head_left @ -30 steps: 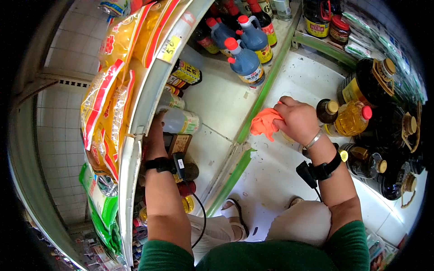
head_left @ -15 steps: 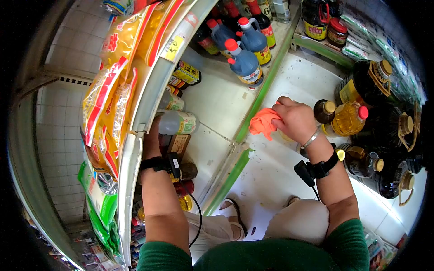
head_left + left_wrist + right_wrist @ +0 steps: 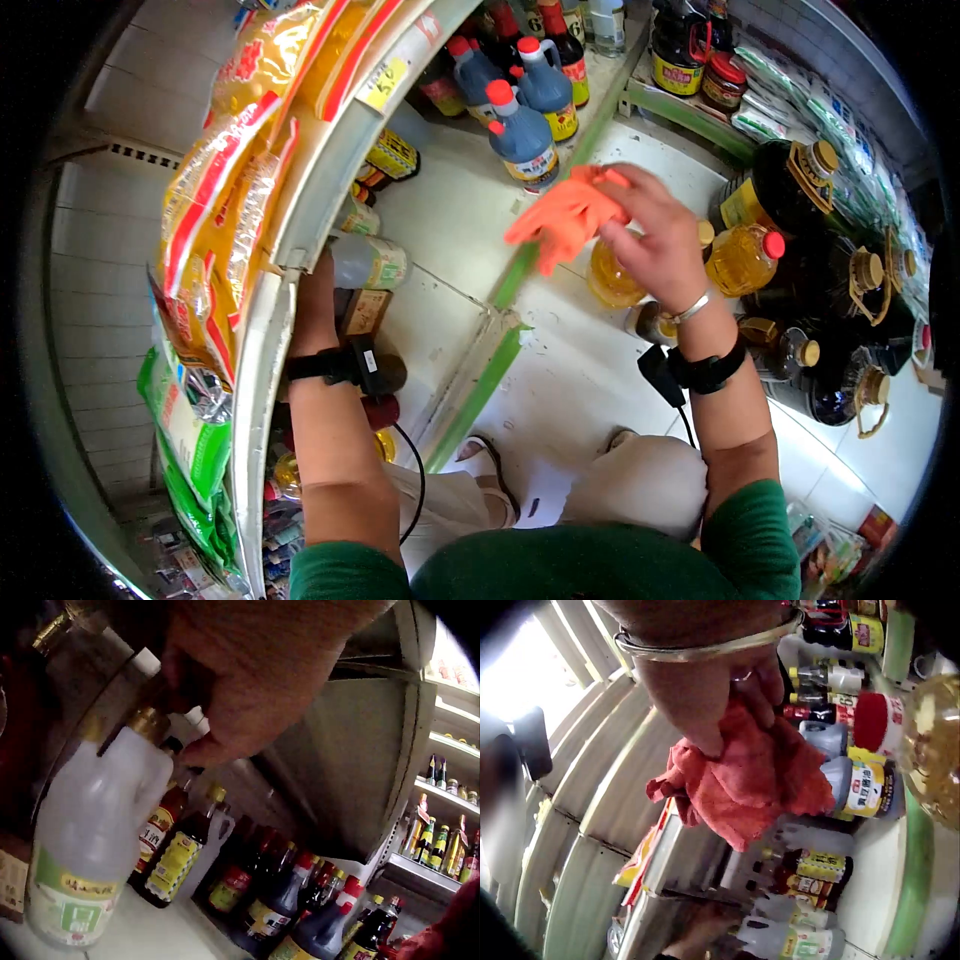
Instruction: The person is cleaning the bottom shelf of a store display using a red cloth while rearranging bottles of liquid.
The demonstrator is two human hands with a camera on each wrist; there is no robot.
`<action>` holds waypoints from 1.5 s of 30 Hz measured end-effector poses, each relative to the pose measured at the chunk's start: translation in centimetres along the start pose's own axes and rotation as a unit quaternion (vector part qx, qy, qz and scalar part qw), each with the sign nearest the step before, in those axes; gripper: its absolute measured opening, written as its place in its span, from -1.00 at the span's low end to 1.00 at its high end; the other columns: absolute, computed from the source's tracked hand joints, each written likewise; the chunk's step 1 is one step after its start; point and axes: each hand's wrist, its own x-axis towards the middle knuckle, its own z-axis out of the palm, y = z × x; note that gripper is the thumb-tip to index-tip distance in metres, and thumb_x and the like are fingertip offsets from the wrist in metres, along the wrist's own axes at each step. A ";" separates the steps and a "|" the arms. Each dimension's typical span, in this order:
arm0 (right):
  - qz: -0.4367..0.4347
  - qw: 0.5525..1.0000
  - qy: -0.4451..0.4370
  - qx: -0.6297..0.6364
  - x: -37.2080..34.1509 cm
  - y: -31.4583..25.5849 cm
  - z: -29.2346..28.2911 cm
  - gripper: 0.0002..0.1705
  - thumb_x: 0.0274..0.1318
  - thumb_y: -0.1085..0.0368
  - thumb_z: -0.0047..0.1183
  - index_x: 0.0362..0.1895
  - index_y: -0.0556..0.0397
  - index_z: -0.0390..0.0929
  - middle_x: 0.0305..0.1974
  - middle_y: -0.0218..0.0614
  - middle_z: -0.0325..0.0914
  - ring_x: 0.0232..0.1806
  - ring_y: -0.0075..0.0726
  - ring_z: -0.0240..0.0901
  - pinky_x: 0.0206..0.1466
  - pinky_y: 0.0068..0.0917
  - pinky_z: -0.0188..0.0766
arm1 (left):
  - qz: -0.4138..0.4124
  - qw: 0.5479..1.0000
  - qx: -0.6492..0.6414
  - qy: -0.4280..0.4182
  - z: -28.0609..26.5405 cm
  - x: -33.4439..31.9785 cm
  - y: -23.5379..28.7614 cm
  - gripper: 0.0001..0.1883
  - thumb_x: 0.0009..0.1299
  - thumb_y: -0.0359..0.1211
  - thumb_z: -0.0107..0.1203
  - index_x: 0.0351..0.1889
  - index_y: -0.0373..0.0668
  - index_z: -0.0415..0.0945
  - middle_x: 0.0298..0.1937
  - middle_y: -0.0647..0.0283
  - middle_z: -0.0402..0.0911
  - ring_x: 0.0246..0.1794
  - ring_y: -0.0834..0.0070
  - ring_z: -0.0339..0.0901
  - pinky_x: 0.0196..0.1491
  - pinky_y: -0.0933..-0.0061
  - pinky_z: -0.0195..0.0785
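An orange cloth (image 3: 568, 218) hangs from my right hand (image 3: 655, 240), pinched between thumb and fingers; the right wrist view shows the cloth (image 3: 742, 780) bunched below the hand (image 3: 705, 690). My left hand (image 3: 316, 300) reaches under the shelf edge, its fingers hidden in the head view. In the left wrist view the left hand (image 3: 255, 682) is above and beside the caps of a white handled bottle (image 3: 90, 802) and a dark bottle with a yellow label (image 3: 176, 859); whether it grips anything is unclear. The white bottle (image 3: 370, 262) stands beside the left wrist in the head view.
Yellow bags (image 3: 215, 190) lie on the upper shelf (image 3: 262, 350) over the left arm. Blue-grey bottles with red caps (image 3: 525, 145) stand on the lower shelf. Oil bottles (image 3: 745, 258) and large dark jugs (image 3: 780, 185) stand at the right. A green edge strip (image 3: 480, 385) borders the lower shelf.
My right hand has moved up with the cloth, which now spreads toward the lower shelf, and its fingers have straightened somewhat. The head view has shifted slightly. The left arm stays under the shelf.
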 end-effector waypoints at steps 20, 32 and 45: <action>0.137 0.953 0.104 0.249 -12.6 -4.8 -15.6 -0.55 0.01 -0.05 0.14 -0.20 0.03 0.45 -0.05 0.07 0.44 -0.23 -0.25 0.41 -0.16 -0.36 0.40 | 0.310 0.896 -0.127 -0.290 8.0 -11.2 20.6 -0.60 0.29 -0.05 0.08 -0.06 -0.10 0.56 -0.12 0.14 0.61 -0.03 0.16 0.48 0.00 0.21 0.38; 0.296 0.897 -0.235 -0.229 -23.8 1.1 -13.9 -0.65 -0.23 0.16 0.23 -0.32 0.10 0.58 -0.22 -0.16 0.57 -0.37 0.00 0.52 -0.32 -0.28 0.47 | 0.118 0.774 -0.510 -0.356 10.5 -8.3 25.2 -0.58 0.31 -0.30 0.08 0.12 -0.21 0.41 0.10 0.08 0.51 0.05 0.28 0.48 0.10 0.37 0.31; 0.293 0.894 -0.231 -0.246 -24.5 0.1 -13.7 -0.81 -0.09 0.14 0.11 -0.42 -0.07 0.65 -0.49 -0.26 0.58 -0.50 -0.14 0.51 -0.43 -0.29 0.44 | -0.061 0.512 -0.635 -0.576 11.9 -7.8 30.2 -0.52 0.40 -0.08 -0.10 0.03 -0.29 0.50 0.01 0.18 0.56 0.02 0.44 0.46 0.13 0.47 0.23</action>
